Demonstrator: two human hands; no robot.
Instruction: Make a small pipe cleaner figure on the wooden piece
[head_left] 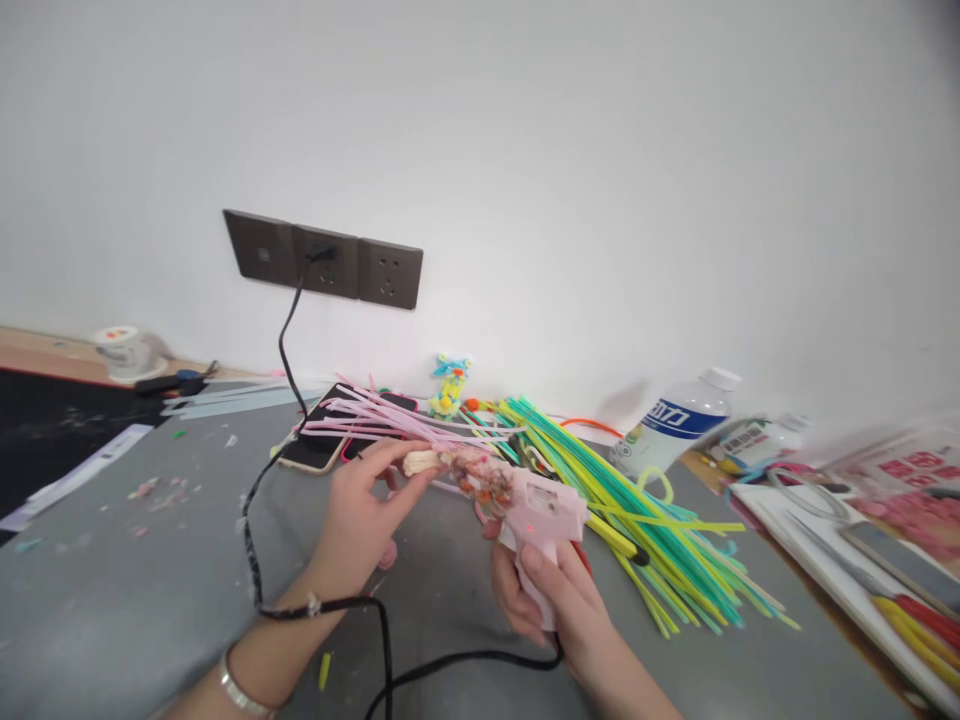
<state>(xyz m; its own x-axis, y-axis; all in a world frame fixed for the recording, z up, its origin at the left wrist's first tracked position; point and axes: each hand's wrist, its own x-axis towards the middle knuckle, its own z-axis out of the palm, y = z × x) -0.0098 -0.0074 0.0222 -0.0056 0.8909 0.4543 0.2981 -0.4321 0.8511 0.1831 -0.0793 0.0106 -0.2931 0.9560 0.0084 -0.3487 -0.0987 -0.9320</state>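
Note:
My right hand [551, 595] is closed round the handle of a pink hot glue gun [538, 512], its nozzle pointing left. My left hand [364, 520] pinches a small cream and orange fuzzy craft piece [457, 467] right at the gun's tip. The gun's black cord [259, 560] runs over my left wrist and up to a wall socket [325, 262]. A silver bracelet sits on my left wrist. Just behind my hands lie pink pipe cleaners [382, 418].
A heap of green and yellow pipe cleaners [660, 530] spreads to the right on the grey table [127, 590]. Behind are a phone [319, 448], a small pipe-cleaner figure [448, 385], a lying water bottle [679, 420], and trays with tools [862, 560] at right.

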